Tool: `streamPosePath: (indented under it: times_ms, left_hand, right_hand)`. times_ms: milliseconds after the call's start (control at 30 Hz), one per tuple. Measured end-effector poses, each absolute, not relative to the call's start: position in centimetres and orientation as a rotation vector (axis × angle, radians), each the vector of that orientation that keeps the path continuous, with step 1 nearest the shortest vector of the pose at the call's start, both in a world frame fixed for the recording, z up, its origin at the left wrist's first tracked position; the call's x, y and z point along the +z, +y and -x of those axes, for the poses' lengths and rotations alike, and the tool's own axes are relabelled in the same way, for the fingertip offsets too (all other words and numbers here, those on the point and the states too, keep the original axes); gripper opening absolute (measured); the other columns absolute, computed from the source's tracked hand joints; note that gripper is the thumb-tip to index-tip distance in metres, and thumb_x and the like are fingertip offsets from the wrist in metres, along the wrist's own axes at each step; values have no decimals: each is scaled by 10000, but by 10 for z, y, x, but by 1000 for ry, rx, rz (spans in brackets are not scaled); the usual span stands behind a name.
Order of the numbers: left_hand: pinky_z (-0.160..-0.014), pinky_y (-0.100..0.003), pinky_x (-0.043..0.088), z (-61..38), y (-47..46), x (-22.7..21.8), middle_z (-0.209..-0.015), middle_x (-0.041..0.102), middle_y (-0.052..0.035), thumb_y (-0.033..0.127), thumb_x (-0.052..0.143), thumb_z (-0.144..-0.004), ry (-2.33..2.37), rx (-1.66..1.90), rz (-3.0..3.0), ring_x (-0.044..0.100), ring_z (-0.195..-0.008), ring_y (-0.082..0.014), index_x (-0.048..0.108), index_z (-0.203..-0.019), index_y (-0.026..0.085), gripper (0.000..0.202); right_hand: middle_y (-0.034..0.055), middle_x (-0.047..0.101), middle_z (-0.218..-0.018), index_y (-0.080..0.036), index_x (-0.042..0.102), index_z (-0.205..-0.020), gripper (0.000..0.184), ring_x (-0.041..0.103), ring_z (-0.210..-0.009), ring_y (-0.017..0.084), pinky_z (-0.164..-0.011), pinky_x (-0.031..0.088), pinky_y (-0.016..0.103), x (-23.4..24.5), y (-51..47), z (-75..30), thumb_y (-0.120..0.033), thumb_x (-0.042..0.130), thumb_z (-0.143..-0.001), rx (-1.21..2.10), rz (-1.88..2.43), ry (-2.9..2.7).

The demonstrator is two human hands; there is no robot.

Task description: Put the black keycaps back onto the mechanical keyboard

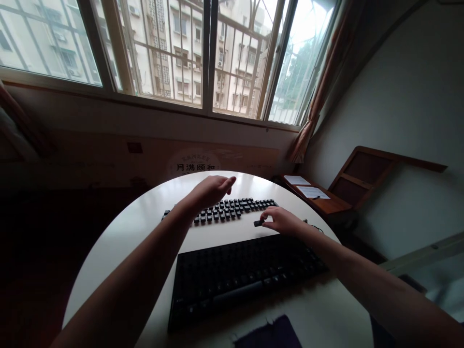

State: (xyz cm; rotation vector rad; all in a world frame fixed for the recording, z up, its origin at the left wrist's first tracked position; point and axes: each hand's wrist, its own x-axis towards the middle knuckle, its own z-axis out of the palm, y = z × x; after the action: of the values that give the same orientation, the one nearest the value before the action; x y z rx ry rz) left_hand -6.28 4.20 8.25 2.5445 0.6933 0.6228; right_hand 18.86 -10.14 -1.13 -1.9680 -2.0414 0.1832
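My right hand (281, 220) pinches a black keycap (258, 223) between thumb and fingertips, just above the white table or touching it; I cannot tell which. Over the far rows of loose black keycaps (226, 210), my left hand (212, 190) is closed with its fingers curled together. Whatever it may hold is hidden. A black keyboard (250, 273) lies nearer to me, under my right forearm. Its surface is too dark to tell which keys are in place.
The round white table (108, 251) carries all of this. A dark purple cloth (270, 333) lies at the near edge. Beyond the table's right side, papers (313, 193) and a pen rest on a wooden chair (335, 205). A barred window (208, 63) is behind.
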Motion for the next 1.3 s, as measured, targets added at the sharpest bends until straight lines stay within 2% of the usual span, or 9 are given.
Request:
streamPosePath:
  times_ms: [167, 367, 533, 900, 1300]
  left_hand:
    - [-605, -266, 387, 67, 41, 90, -601, 614, -23, 654, 230, -961, 647, 1000, -2453, 579, -592, -181, 677, -716, 161, 710]
    - [-580, -252, 360, 67, 34, 94, -538, 553, -8, 666, 234, -966, 590, 1273, -2346, 551, -568, -159, 675, -699, 152, 728]
    - [-604, -248, 382, 68, 34, 96, -581, 594, -24, 646, 185, -986, 570, 1321, -2302, 570, -610, -160, 679, -700, 151, 755]
    - [-643, -256, 413, 71, 35, 98, -587, 617, -26, 653, 130, -991, 532, 1391, -2273, 589, -608, -154, 678, -671, 153, 808]
    - [-637, -254, 409, 72, 36, 98, -584, 620, -26, 634, 161, -1000, 523, 1393, -2242, 599, -622, -156, 669, -658, 151, 779]
  right_hand:
    - [48, 708, -965, -215, 745, -967, 153, 644, -911, 212, -818, 477, 319, -30, -79, -185, -268, 672, -844, 188, 2023, -2059]
    - [41, 701, -974, -251, 699, -1145, 304, 643, -895, 210, -786, 474, 316, -29, -71, -178, -336, 667, -856, 137, 2053, -2061]
    - [39, 703, -925, -244, 738, -1046, 221, 640, -837, 201, -738, 465, 294, -30, -63, -175, -334, 655, -861, 88, 2083, -2096]
    - [53, 716, -1026, -250, 730, -1065, 221, 658, -901, 221, -725, 464, 281, -31, -49, -173, -312, 652, -867, -54, 2128, -2079]
    - [37, 719, -980, -245, 738, -971, 144, 659, -847, 202, -704, 461, 274, -36, -49, -169, -274, 675, -845, -104, 2093, -2047]
